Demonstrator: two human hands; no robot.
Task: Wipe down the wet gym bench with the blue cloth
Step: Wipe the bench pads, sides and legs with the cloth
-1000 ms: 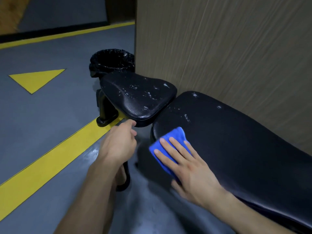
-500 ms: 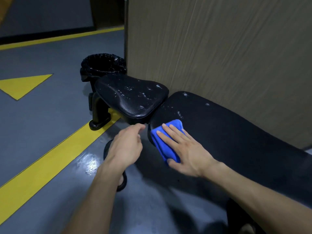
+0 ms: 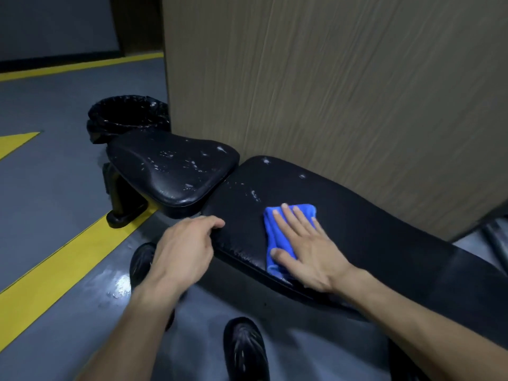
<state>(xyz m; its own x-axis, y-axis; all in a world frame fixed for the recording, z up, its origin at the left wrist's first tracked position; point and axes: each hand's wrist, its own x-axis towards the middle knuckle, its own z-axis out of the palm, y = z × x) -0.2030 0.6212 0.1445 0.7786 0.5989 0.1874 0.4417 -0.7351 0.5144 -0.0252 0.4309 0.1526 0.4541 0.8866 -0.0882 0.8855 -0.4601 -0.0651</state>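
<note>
A wood-grain wall panel [image 3: 343, 105] was noted rising directly behind the bench [image 3: 371, 237], leaving no room along the far edge. The grey floor [image 3: 49, 188] lay open to the left and front, crossed by yellow lines [image 3: 55, 273]; a wet sheen was seen on it near the feet.

One bench was counted, made of two black pads: a long back pad running right and out of view, and a smaller seat pad [image 3: 170, 171] at its left end, raised and slightly overlapping the gap between them. White droplets were recorded scattered over the seat pad and over the left end of the long pad. The near edge of the long pad was free of obstruction.

One black-lined bin [image 3: 126, 114] was seen behind the seat pad, against the panel's corner. A black frame leg [image 3: 121, 199] was noted below the seat, standing on a yellow line.

Two dark shoes [image 3: 244, 350] were seen on the floor before the bench, one partly hidden by the left forearm.

Two hands were counted. The right hand [image 3: 305, 248] was laid flat, fingers straight and lightly spread, pressed on the blue cloth [image 3: 275, 232]. The left hand [image 3: 187, 243] was held at the left near corner of the long pad, fingers loosely bent, fingertips touching the edge.

One blue cloth was recorded, folded, lying on the long pad near its front edge, just right of the droplets.
</note>
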